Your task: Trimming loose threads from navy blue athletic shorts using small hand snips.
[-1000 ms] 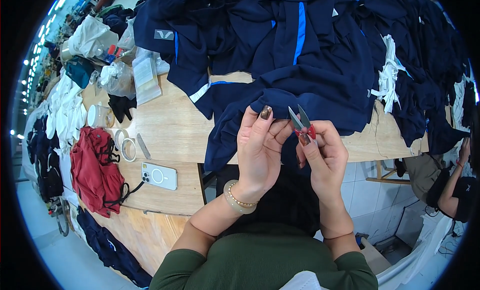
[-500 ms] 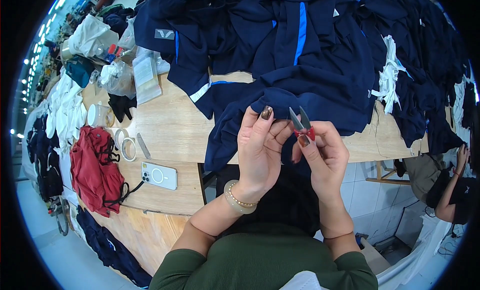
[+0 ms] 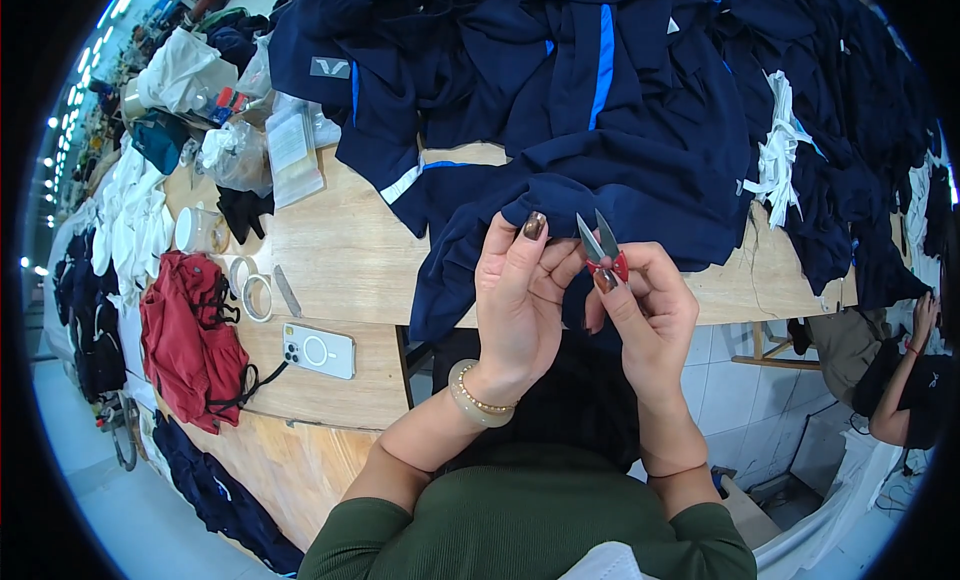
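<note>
Navy garment cloth (image 3: pixel 590 160) with bright blue strips lies bunched over the table edge in front of me. My left hand (image 3: pixel 522 295) pinches a fold of it between thumb and fingers, palm turned up. Close beside it, my right hand (image 3: pixel 645 305) grips thread snips (image 3: pixel 605 248) with red handles. Their two pointed blades aim up and away from me, spread slightly apart, and overlap the navy cloth in view. Whether the tips touch the fabric or a thread, I cannot tell. The pinched edge is partly hidden behind my left fingers.
A phone (image 3: pixel 319 351), tape rolls (image 3: pixel 256 296), a grey blade-shaped tool (image 3: pixel 287 291) and a red bag (image 3: pixel 190 340) lie on the table's left. White strips (image 3: pixel 779 150) rest on dark garments at right. Another person's arm (image 3: pixel 905 370) shows at far right.
The snips have tilted slightly in my right hand, their tips shifting a little up and left. My left hand and the cloth stay nearly still.
</note>
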`<act>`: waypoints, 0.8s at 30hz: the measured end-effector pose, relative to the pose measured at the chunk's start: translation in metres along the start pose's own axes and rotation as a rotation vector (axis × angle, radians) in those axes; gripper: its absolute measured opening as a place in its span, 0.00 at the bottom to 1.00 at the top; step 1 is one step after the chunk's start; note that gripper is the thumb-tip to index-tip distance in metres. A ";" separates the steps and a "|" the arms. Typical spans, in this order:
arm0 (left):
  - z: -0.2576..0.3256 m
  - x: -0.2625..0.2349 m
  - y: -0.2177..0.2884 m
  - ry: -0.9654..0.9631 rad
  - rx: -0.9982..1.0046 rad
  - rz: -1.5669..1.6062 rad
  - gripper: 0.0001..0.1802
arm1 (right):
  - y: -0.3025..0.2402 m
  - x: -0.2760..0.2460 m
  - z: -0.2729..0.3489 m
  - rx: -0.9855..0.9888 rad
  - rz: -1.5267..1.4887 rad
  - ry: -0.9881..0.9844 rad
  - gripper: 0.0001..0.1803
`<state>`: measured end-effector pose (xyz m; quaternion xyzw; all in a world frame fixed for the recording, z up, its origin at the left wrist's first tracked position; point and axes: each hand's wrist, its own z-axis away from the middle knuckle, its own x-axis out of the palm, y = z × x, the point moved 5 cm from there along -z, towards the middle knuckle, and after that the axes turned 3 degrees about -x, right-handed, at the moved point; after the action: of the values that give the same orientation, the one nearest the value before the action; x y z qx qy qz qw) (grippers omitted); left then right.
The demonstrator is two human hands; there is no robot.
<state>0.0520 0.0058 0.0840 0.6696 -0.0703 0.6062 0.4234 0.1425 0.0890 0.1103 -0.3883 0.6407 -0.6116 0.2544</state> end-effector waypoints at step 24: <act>-0.001 0.001 0.000 0.025 -0.008 -0.013 0.09 | 0.001 -0.004 -0.002 -0.119 0.178 0.042 0.07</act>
<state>0.0514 0.0069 0.0845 0.6608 -0.0633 0.6115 0.4307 0.1426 0.0930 0.1086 -0.3313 0.7131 -0.5554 0.2705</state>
